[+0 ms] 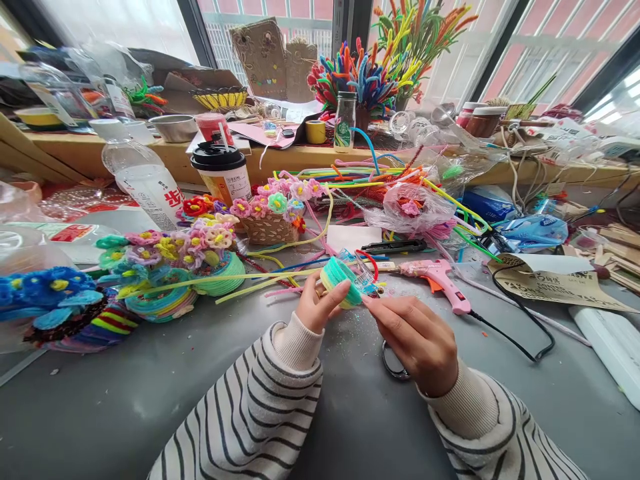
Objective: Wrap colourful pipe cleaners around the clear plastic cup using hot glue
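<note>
Held above the grey table is a small round pot wrapped in green and yellow pipe cleaners (341,280), tilted on its side. My left hand (320,300) grips its near left side, thumb across the rim. At the pot's right edge, the fingertips of my right hand (415,333) are pinched together; I cannot make out whether they hold a pipe cleaner end or just the pot's edge. Long pale yellow pipe cleaners (260,275) run leftward behind my left hand. A pair of scissors (395,360), mostly hidden, lies under my right hand.
A pink glue gun (440,277) with a black cord lies to the right, near a black utility knife (400,246). Pipe-cleaner flower pots (220,272) stand left. Behind are a water bottle (143,173), a paper cup (223,175) and a heap of pipe cleaners (400,190).
</note>
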Tool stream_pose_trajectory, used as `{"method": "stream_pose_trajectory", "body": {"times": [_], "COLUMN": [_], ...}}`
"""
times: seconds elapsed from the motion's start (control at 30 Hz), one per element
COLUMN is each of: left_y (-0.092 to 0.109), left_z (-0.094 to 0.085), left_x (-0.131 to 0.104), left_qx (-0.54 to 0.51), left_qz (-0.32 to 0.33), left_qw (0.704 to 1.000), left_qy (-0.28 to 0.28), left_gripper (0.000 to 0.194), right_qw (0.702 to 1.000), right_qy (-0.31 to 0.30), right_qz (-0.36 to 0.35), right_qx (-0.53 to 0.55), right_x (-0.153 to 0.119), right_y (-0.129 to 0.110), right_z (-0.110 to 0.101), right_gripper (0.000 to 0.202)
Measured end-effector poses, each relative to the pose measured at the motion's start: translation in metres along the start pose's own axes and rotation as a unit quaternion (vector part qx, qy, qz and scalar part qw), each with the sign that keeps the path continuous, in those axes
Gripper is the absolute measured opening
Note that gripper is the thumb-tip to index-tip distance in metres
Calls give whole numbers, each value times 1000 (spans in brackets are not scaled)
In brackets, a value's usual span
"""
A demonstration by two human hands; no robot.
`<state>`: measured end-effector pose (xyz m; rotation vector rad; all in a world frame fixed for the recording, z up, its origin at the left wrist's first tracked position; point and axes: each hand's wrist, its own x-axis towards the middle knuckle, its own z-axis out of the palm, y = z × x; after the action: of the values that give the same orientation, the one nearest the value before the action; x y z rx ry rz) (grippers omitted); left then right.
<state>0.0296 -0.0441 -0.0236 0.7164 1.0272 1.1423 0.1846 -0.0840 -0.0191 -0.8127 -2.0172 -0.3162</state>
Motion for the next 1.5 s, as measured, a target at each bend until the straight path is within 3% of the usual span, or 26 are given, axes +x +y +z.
{"method": "stream_pose_trajectory", "body": {"times": [0.27, 0.63, 1.27, 1.5], "left_y": [0, 3, 5, 7], "left_z": [-8, -10, -11, -12], "left_x": [7, 3, 3, 0], "left_qx": [-43, -91, -132, -158], "left_qz": [-34, -61, -134, -140], "left_qw": [997, 991, 973, 965], "left_qy": [-52, -83, -135, -156], "left_gripper": [65, 47, 53, 52], "right_qw": [999, 999, 999, 996], "right_qy": [25, 19, 21, 64], "right_qz": [23, 31, 42, 59], "right_qx": [1, 0, 3, -6], "right_x": [-2, 2, 3, 0], "right_y": [-2, -2, -5, -7], "right_z": [4, -1, -3, 1], "right_gripper": [33, 28, 28, 27]}}
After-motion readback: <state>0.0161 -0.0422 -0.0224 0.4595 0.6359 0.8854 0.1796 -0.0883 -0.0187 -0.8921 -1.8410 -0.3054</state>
